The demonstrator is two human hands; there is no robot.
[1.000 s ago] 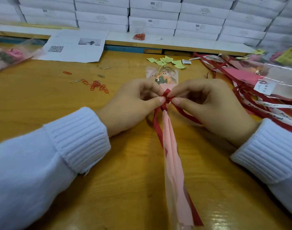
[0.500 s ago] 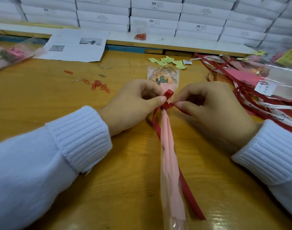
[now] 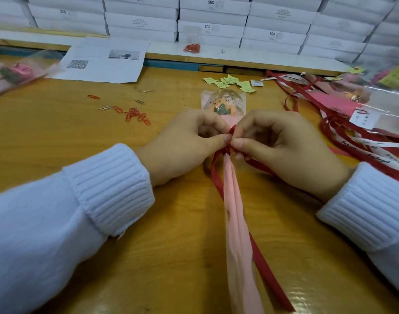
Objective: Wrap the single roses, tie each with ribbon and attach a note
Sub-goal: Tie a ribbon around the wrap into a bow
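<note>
A single wrapped rose [image 3: 235, 223] lies lengthwise on the wooden table [image 3: 80, 137], its orange bloom under clear film at the far end and its pink paper sleeve running toward me. A dark red ribbon [image 3: 265, 268] is tied around its neck, with tails trailing along the sleeve. My left hand [image 3: 187, 143] and my right hand [image 3: 282, 146] meet at the knot, and each pinches the ribbon between thumb and forefinger. Small green notes [image 3: 230, 82] lie just beyond the bloom.
Red paper clips [image 3: 135, 115] are scattered left of centre. Finished wrapped roses with ribbons and tags [image 3: 357, 123] are piled at the right. Another wrapped rose [image 3: 15, 72] lies far left. A printed sheet [image 3: 103, 62] and stacked white boxes [image 3: 212, 19] line the back.
The small ribbon loop at the knot has shrunk between my fingertips, and my hands have drawn closer together. The rose has barely shifted.
</note>
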